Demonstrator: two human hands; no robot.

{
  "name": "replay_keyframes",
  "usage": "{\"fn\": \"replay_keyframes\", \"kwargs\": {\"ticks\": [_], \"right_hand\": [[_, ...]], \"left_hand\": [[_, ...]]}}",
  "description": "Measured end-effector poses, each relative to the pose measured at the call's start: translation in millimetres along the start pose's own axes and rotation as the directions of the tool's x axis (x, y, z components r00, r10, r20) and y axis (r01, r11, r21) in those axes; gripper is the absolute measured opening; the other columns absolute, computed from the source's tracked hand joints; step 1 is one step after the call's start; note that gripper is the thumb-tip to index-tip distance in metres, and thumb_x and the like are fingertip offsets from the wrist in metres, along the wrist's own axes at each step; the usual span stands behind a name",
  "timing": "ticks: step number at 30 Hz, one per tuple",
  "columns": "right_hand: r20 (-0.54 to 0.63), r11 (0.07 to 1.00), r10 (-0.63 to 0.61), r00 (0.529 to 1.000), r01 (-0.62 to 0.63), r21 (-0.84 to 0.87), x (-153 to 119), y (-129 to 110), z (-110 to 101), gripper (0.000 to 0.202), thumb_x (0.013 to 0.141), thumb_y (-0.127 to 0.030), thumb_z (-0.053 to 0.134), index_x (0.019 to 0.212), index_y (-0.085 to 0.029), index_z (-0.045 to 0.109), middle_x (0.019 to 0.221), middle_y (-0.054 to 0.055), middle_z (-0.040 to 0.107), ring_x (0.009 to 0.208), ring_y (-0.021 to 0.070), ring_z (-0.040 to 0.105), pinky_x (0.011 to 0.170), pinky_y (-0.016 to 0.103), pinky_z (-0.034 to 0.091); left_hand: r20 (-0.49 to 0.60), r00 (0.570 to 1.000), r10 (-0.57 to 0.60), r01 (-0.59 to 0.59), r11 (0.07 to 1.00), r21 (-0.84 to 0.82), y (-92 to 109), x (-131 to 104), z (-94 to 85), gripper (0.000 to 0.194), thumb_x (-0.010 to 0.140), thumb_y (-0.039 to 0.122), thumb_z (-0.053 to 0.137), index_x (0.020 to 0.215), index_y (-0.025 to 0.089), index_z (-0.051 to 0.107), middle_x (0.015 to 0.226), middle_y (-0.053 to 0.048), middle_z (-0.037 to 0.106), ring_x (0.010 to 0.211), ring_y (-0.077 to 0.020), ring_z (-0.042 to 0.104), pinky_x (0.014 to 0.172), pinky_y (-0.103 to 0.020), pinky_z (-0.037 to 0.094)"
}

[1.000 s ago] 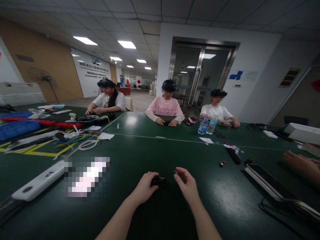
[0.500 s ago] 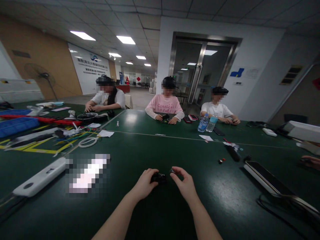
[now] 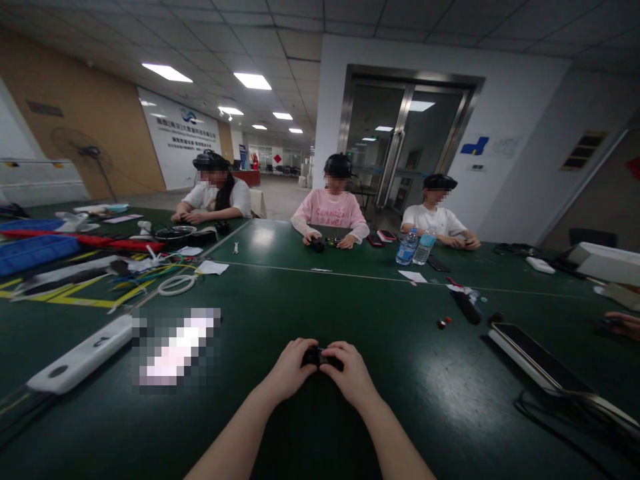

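A small black object (image 3: 315, 358), too dark to name more exactly, is on the green table in front of me. My left hand (image 3: 293, 365) grips its left end between thumb and fingers. From the other side, my right hand (image 3: 350, 370) has its fingers closed over the right part, thumb toward me. The fingertips of both hands almost meet at the middle. A small dark piece that was in my right fingers is hidden now. To the right on the table lie a small black part (image 3: 441, 325) and a little red part (image 3: 449, 320).
At left are a white power strip (image 3: 85, 353), a blurred-out bright slab (image 3: 180, 350) and a coiled white cable (image 3: 177, 285). A phone on a white box (image 3: 535, 357) lies right. Two water bottles (image 3: 415, 247) stand farther back. Three people sit opposite; another person's hand (image 3: 623, 322) shows at right.
My right hand has moved left, bringing its small dark piece to the black object. My left hand has stayed in place. Opposite, the middle person's hand and a black item have shifted.
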State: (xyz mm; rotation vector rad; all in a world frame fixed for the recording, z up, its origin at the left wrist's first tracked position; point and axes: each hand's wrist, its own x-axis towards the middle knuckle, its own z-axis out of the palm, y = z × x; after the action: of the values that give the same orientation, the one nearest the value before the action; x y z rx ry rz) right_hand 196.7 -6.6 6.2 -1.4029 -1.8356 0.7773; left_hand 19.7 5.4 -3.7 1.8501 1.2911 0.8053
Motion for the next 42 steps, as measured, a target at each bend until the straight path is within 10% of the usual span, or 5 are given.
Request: {"fn": "replay_keyframes", "kwargs": {"ticks": [28, 42], "right_hand": [[0.000, 0.996, 0.026, 1.000, -0.026, -0.083, -0.9, 0.5, 3.1, 0.022, 0.064, -0.024, 0.068, 0.084, -0.032, 0.068, 0.099, 0.000, 0.061, 0.098, 0.0238, 0.053, 0.088, 0.042, 0.037], [-0.003, 0.952, 0.004, 1.000, -0.003, 0.306, -3.9, 4.6, -9.2, 0.038, 0.067, -0.017, 0.062, 0.104, -0.025, 0.059, 0.107, 0.002, 0.062, 0.104, 0.0203, 0.055, 0.096, 0.039, 0.039]], "left_hand": [[0.003, 0.998, -0.056, 0.056, 0.997, -0.061, 2.8, -0.3, 0.3, 0.042, 0.067, 0.018, 0.057, 0.108, 0.023, 0.058, 0.109, -0.007, 0.058, 0.106, -0.0265, 0.048, 0.095, -0.040, 0.033], [0.135, 0.991, -0.016, 0.076, 0.889, -0.452, 5.0, 2.3, -5.1, 0.046, 0.071, 0.017, 0.060, 0.115, 0.022, 0.048, 0.110, -0.007, 0.058, 0.102, -0.0206, 0.053, 0.092, -0.035, 0.039]]}}
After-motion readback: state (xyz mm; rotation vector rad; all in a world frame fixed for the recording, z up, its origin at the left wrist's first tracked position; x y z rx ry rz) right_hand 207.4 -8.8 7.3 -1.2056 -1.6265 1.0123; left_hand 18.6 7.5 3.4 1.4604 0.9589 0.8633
